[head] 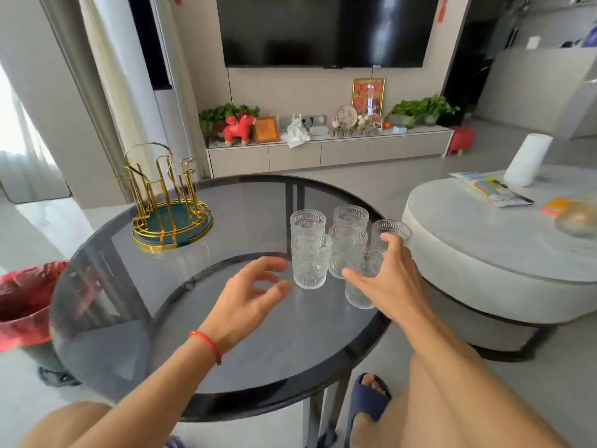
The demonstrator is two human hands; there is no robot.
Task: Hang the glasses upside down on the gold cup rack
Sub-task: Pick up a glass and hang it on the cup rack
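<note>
Glasses (pixel 336 250) upright between open left hand (pixel 248 295), right hand (pixel 391 279) grip.

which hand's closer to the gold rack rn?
Left. The left hand is near the table's middle, right of the gold rack; the right hand is farther right, at the glasses.

We see a wide bare stretch of the round glass table (pixel 135 305) between the clustered glasses (pixel 329 250) and the gold cup rack (pixel 168 202), so a hand could pass there freely. The glasses stand packed close, some touching, leaving little room for fingers between them. Our left hand (pixel 248 295) hovers spread just beside the nearest glass, and our right hand (pixel 391 276) covers the cluster's right side.
</note>
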